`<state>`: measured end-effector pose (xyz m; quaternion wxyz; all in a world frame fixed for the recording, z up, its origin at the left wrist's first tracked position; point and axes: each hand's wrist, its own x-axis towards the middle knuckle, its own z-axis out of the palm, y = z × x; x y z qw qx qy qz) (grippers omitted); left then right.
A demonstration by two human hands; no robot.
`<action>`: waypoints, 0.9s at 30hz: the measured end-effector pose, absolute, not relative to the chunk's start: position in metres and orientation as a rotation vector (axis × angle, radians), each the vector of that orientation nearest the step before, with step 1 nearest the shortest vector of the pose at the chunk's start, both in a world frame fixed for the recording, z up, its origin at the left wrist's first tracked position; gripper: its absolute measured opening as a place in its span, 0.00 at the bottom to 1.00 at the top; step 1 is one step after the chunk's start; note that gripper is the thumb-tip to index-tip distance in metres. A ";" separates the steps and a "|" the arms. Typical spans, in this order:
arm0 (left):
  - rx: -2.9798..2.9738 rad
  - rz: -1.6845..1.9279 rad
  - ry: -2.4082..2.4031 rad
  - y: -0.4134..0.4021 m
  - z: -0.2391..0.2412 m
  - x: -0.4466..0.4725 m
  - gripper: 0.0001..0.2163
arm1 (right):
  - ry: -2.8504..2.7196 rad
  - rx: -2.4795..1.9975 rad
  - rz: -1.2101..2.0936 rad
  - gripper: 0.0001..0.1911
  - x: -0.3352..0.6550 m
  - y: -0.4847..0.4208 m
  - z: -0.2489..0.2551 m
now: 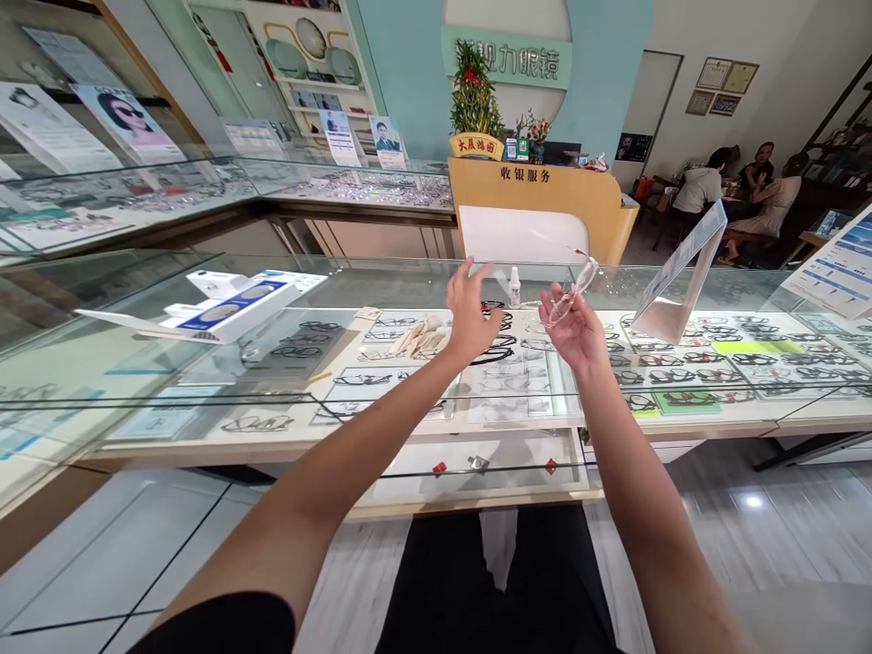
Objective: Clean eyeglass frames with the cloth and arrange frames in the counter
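My right hand (576, 331) is closed on a pair of clear-framed eyeglasses (584, 275), held above the glass counter with a red-tipped end pointing up. My left hand (470, 313) is raised over the counter to the left, its fingers apart and nothing in them. Between the hands, a bit farther back, stands a small white bottle (515, 289). Dark eyeglasses (496, 350) lie just below my left hand, partly hidden by it. Beside my left wrist is a crumpled beige cloth-like bundle (419, 338).
An open white box (249, 304) rests on the glass at the left. A standing sign (681, 277) is at the right. Many eyeglasses (674, 375) fill the display case. A drawer (510, 486) with small red packets sticks out in front of me. Several people sit far back right.
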<state>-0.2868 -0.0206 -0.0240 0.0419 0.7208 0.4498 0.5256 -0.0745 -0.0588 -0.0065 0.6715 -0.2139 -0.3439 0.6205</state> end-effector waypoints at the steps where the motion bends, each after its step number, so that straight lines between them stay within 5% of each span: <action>1: 2.209 1.634 1.352 -0.008 -0.018 -0.283 0.36 | -0.755 -0.462 1.389 0.17 -0.072 -0.058 -0.006; 9: 1.905 1.015 1.766 0.089 0.006 -0.242 0.43 | -0.634 -0.404 1.342 0.16 -0.058 -0.055 -0.002; 12: 1.872 0.880 1.791 0.104 0.003 -0.232 0.33 | -0.646 -0.457 1.364 0.17 -0.062 -0.054 -0.005; 15: 1.872 0.893 1.751 0.107 0.000 -0.228 0.18 | -0.706 -0.461 1.405 0.19 -0.065 -0.054 -0.007; 19: 1.885 0.999 1.685 0.099 0.007 -0.234 0.09 | -0.802 -0.433 1.406 0.21 -0.063 -0.055 -0.009; 27: 1.795 1.550 1.086 0.024 -0.001 -0.276 0.19 | -0.770 -0.433 1.482 0.26 -0.070 -0.066 -0.011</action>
